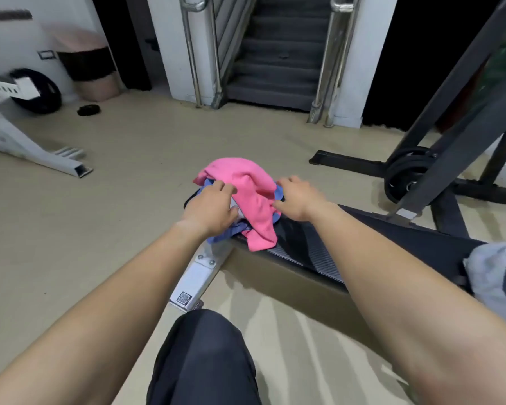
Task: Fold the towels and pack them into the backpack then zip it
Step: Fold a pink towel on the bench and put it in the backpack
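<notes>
Towels: a crumpled heap at the far end of a black padded bench [313, 244]; a pink towel [251, 197] lies on top, a blue towel [231, 230] shows under it, and a bit of pale cloth shows at the left hand.
Left hand [209, 204]: fingers curled into the left side of the heap, thumb against the pale cloth; it appears to pinch the towels, though which one I cannot tell.
Right hand [297, 198]: fingers spread and loose, palm down on the right edge of the pink towel, gripping nothing.
Backpack: I cannot tell it for certain; a grey and dark fabric thing [494, 276] sits on the bench behind the right forearm, cut off by the frame.
Bench: ribbed black top, white metal foot [195, 280] under the left forearm.
Floor [129, 159]: beige, bare around the bench.
Room: beyond the heap, grey stairs [278, 54] with steel rails; right of the hands, a black rack with weight plates [406, 173]; left, a white machine frame [27, 144].
Person: a dark-clad knee [205, 346] between the forearms.
</notes>
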`<state>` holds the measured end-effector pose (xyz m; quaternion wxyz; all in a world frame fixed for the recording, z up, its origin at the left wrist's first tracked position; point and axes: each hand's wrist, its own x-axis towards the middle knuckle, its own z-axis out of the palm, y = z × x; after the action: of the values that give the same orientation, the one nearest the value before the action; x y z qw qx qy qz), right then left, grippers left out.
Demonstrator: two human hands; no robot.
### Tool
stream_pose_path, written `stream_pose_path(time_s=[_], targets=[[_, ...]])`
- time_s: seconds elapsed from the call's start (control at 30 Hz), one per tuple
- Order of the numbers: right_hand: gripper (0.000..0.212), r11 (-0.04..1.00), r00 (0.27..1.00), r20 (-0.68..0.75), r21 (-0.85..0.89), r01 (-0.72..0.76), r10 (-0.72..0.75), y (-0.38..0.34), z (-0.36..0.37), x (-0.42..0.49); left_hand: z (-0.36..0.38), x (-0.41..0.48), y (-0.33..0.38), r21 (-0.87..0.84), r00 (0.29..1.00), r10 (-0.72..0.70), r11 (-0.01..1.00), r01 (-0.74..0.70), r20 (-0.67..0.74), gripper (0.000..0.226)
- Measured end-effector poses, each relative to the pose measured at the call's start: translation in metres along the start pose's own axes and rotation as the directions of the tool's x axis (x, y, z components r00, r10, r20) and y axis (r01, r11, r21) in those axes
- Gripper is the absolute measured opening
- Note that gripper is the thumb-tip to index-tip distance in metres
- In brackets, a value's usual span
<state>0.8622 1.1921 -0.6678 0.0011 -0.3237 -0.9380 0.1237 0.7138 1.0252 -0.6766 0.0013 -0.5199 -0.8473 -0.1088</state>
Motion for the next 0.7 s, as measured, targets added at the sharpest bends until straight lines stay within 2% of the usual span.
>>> stream_pose_path(time_s=[0.2,0.37,0.43,0.5,0.7], targets=[[0.061,0.999,0.999,-0.026,0.024,-0.035,0.035,-0.009,0.016,0.046,0.007,0.034,-0.016,0.008,0.992,-0.05,0.999,0.051,-0.112,0.046],[0.046,0.993,0.993,-0.111,0.113,-0.038,0.051,0.003,0.04,0.083,0.028,0.088,-0.017,0.118,0.986,0.034,0.993,-0.015,-0.164,0.054],[0.028,0.99,0.983,-0.18,0.139,-0.006,0.031,0.014,0.043,0.093,0.032,0.107,-0.015,0.184,0.984,0.052,0.983,-0.021,-0.168,0.041],[0.018,0.99,0.974,-0.226,0.142,0.015,0.017,0.025,0.035,0.098,0.027,0.12,-0.01,0.231,0.973,0.074,0.973,-0.023,-0.217,0.022],[0.016,0.97,0.926,-0.374,0.24,0.048,0.047,0.061,-0.038,0.094,-0.015,0.136,0.034,0.114,0.939,0.114,0.99,-0.081,-0.325,0.015]])
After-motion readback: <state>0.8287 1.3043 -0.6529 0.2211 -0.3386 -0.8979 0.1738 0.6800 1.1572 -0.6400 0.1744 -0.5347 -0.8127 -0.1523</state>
